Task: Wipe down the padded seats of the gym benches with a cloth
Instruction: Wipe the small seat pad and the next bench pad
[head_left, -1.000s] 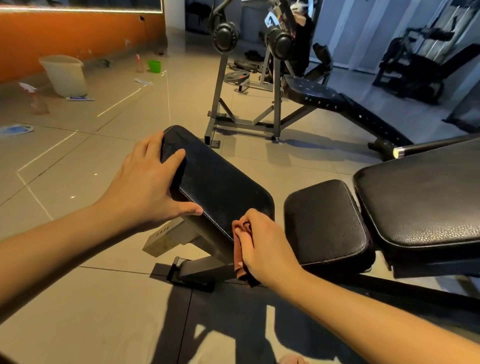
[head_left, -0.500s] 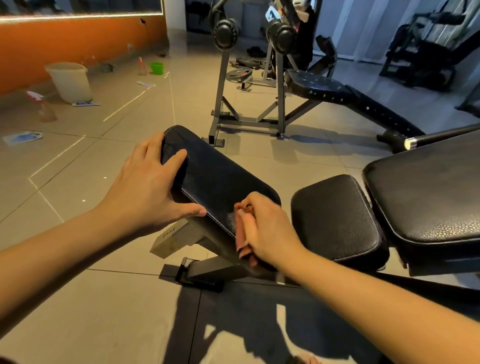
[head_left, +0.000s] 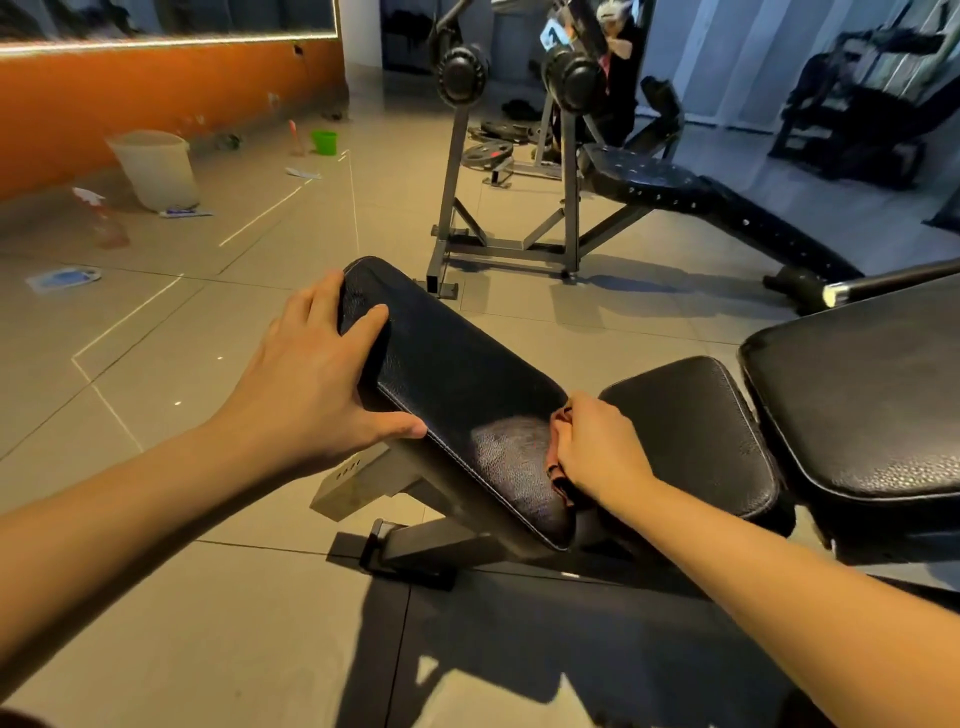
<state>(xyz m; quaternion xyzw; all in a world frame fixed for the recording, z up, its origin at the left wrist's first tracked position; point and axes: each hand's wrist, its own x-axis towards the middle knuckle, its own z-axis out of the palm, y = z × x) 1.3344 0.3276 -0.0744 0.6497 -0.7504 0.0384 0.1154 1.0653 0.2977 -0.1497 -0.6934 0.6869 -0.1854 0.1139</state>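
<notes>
- Grips a tilted, oblong black pad (head_left: 457, 384) of pebble-grained vinyl with stitched piping, using the left hand (head_left: 311, 384); fingers apart and curved over the rounded upper corner, thumb against the side edge.
- Presses a crumpled reddish-brown cloth (head_left: 555, 470) onto the pad's lower right edge with the right hand (head_left: 597, 452), fingers curled together and clamped round the fabric.
- Shows a dull, smeared sheen on the grain just beside the cloth.
- Rests on an angled grey steel frame (head_left: 353, 478) pierced by a row of small holes, above glossy beige floor tiles (head_left: 208, 597).
- Sits just left of a squarish black seat cushion (head_left: 691, 436) and, beyond it, a broader backrest pad (head_left: 872, 395), both in the same pebbled skin.
- Includes a pale plastic bucket (head_left: 156, 169) and a small green cup (head_left: 324, 141) near the orange wall, well apart from the bench.
</notes>
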